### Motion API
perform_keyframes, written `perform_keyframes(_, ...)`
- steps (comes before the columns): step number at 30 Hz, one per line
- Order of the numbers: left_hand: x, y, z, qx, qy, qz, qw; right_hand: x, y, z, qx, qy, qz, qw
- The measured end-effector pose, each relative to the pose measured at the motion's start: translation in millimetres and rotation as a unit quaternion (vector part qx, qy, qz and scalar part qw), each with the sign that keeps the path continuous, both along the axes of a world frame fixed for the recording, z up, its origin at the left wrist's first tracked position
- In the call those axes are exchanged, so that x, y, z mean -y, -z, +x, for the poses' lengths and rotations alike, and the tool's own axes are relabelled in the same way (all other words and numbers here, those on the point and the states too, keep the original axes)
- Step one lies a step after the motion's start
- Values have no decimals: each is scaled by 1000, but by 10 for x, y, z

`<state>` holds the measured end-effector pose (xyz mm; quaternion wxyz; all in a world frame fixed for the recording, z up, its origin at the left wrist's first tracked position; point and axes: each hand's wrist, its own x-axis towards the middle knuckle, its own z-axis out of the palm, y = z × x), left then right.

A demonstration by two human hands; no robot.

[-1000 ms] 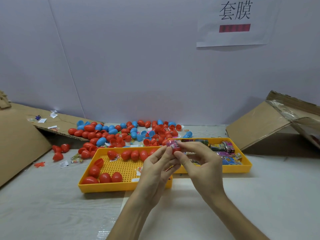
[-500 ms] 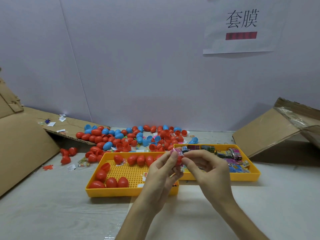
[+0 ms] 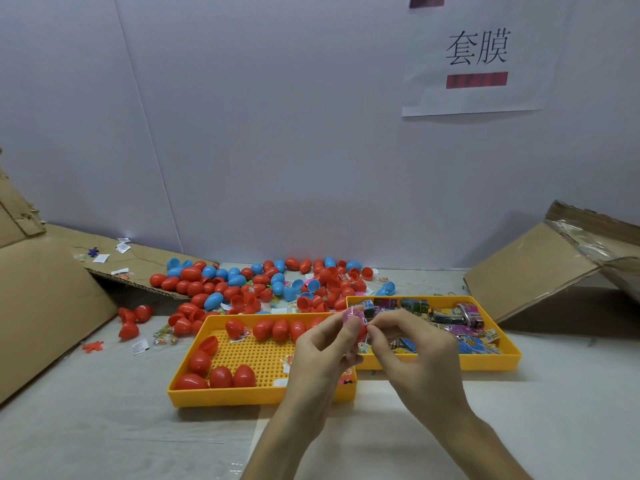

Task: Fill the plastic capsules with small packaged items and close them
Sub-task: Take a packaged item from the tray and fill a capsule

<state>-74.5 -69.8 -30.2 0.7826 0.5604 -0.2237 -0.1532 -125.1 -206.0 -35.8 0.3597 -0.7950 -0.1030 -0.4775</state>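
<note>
Now, far out at nine o'clock from the hands: a big flat cardboard sheet lying on the surface. Up at eleven o'clock, a loose pile of red and blue capsules, some whole, some just open halves, with tiny bits mixed in. Closer, at ten o'clock, a yellow tray with around ten shut red capsules inside, so likely the done ones. Plenty of room left in it.

Right in the middle, left hand curled round a red capsule, open end up. Pink packet poking out of the top, not all the way in yet. Right hand pinching that packet with finger and thumb, just beside the capsule rim. Looks like the stuffing step. Cannot see the other half of this capsule.

At two o'clock, a second yellow tray full of small packets waiting to go in. Past it at three o'clock, a tipped cardboard box. High up at one o'clock, a paper sign on the wall.

Only a small part done, by the look of it: lots of capsules out in the pile, lots of packets left. Next for this one, likely: push the packet down, then snap the other half on.
</note>
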Motion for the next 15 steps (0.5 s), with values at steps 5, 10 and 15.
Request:
perform_keyframes(5,-6,12,6,26,0,29,999,4,12,12,-16,11,-5,1000)
perform_keyframes(10,-22,18,10,70,4,31,997,16,25,19,-31,5,-4,999)
perform_keyframes(15,-21,38,19,113,-10,54,992,7,41,19,-42,-5,3,999)
